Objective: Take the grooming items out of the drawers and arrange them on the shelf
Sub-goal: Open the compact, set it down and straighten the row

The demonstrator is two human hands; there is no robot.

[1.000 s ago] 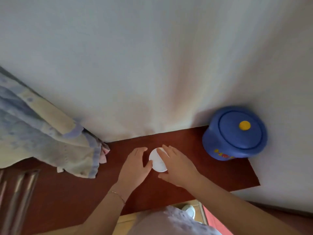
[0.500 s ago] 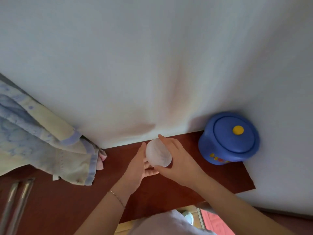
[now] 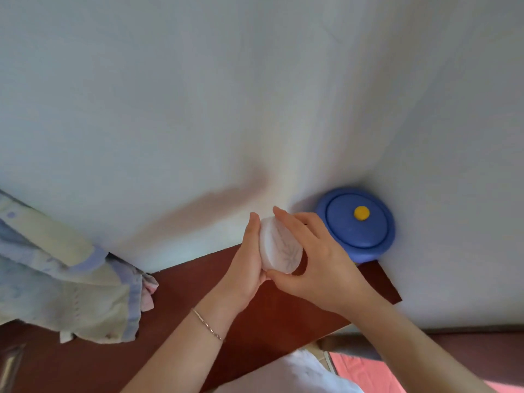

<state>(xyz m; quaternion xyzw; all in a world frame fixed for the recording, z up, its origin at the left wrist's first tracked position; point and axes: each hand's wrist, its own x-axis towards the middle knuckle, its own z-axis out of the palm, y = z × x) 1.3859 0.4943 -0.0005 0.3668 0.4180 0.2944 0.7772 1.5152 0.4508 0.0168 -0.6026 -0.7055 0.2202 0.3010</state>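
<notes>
Your left hand [image 3: 246, 268] and right hand [image 3: 317, 262] both grasp white round jar [image 3: 279, 248], held tilted above brown shelf [image 3: 198, 302], off surface, near wall [image 3: 255, 109]. Left palm cups jar's side, fingers straight up along it. Right fingers [image 3: 286, 219] curl over top edge, thumb under lower rim. Faint leaf pattern on jar's face. Blue lidded pot [image 3: 357, 222] with yellow knob sits on shelf just right of your right hand. Pale blue cloth [image 3: 68, 279] draped at shelf's left. Thin bracelet [image 3: 206, 324] on left wrist.
</notes>
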